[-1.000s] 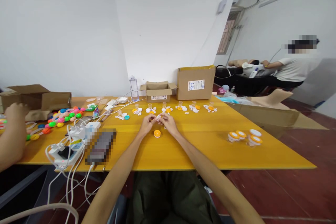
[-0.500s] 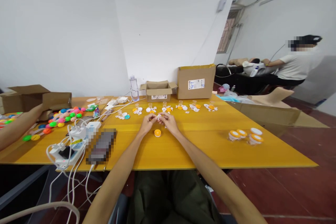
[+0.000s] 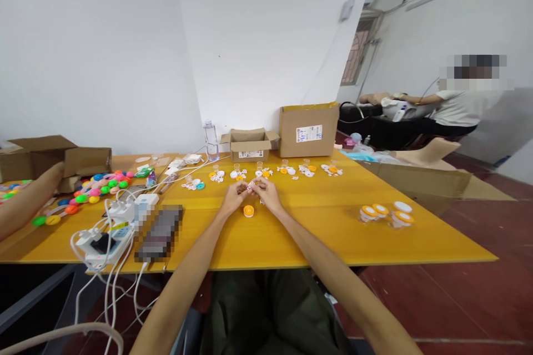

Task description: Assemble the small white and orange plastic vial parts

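My left hand (image 3: 235, 195) and my right hand (image 3: 266, 191) meet above the yellow table, fingers closed from both sides on a small white plastic piece (image 3: 250, 184) with dark holes. The fingers cover much of it, so its exact kind is unclear. Just below the hands, an orange and white round cap (image 3: 249, 211) lies on the tabletop. Beside my right fingers is a small white part (image 3: 262, 202). Beyond the hands runs a row of small piles of white and orange plastic parts (image 3: 266, 173), each with a clear cup.
At the right stand several clear jars with orange and white lids (image 3: 380, 210). Cardboard boxes (image 3: 308, 130) and a water bottle (image 3: 211, 141) line the back. A power strip (image 3: 120, 233), cables and a phone (image 3: 160, 232) lie left, near another person's arm (image 3: 31, 202) and colourful balls (image 3: 100, 186).
Both hands stay together on the small white piece, with only slight finger movement. The whole view has shifted slightly.
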A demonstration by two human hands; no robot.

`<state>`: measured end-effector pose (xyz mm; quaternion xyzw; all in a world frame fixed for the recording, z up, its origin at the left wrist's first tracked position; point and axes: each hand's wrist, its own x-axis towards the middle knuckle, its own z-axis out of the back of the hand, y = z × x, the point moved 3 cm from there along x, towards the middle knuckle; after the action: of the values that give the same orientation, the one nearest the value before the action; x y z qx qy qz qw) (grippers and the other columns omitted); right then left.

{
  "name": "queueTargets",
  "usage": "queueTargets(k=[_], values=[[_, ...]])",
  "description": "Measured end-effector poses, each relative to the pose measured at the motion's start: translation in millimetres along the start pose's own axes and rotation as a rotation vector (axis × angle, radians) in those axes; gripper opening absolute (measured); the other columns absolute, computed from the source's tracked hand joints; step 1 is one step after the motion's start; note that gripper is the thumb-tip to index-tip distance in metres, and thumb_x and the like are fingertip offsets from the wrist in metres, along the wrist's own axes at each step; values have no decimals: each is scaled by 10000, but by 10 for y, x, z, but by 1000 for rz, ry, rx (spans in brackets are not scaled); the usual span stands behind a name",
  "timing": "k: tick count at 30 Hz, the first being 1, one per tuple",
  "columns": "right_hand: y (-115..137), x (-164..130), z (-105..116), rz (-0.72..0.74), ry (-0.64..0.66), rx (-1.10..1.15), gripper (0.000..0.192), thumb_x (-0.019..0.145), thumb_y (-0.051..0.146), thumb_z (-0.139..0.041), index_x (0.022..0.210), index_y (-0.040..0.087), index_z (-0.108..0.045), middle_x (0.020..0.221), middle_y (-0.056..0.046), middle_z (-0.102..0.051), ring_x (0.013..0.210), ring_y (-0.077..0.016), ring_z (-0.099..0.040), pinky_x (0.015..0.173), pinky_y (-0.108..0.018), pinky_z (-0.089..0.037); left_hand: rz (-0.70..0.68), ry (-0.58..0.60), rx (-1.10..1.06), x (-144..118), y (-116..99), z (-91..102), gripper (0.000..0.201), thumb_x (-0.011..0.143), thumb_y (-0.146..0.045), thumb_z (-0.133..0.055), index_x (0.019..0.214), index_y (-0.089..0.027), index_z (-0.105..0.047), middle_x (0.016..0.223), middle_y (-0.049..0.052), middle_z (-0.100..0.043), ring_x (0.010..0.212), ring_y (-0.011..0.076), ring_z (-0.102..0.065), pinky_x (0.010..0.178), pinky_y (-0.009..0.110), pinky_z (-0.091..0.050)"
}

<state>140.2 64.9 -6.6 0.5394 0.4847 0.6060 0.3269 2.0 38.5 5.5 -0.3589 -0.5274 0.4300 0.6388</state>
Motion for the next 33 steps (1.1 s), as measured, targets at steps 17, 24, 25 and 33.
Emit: queueTargets(k=[17,24,25,33], values=[[59,10,6,94,51,-89,249,657,437,-752,711,216,-650,682,-1,-674,669,-175,-634,651,-299,-518,17,-41,-116,61,121,95,186,686,-310,-791,789,-176,-712,749,25,-723,692,171,-660,715,304,-534],[13,25,24,98,59,-84,198,669,389,-726,755,218,-676,726,-9,-695,704,-184,-646,671,-305,-516,6,-41,-132,51,70,80,209,664,-330,-812,759,-178,-704,728,21,-720,672,163,-651,710,300,-529],[8,27,27,97,57,-86,203,667,393,-728,756,217,-679,729,-10,-698,706,-185,-646,673,-306,-516,4,-41,-133,47,61,78,211,660,-332,-814,749,-179,-699,719,18,-716,663,160,-645,708,299,-527],[7,22,32,91,31,-121,243,672,445,-744,750,222,-685,758,-21,-725,741,-198,-665,707,-319,-529,22,-54,-139,28,27,64,207,647,-329,-808,710,-180,-679,671,2,-693,643,154,-634,701,297,-526]])
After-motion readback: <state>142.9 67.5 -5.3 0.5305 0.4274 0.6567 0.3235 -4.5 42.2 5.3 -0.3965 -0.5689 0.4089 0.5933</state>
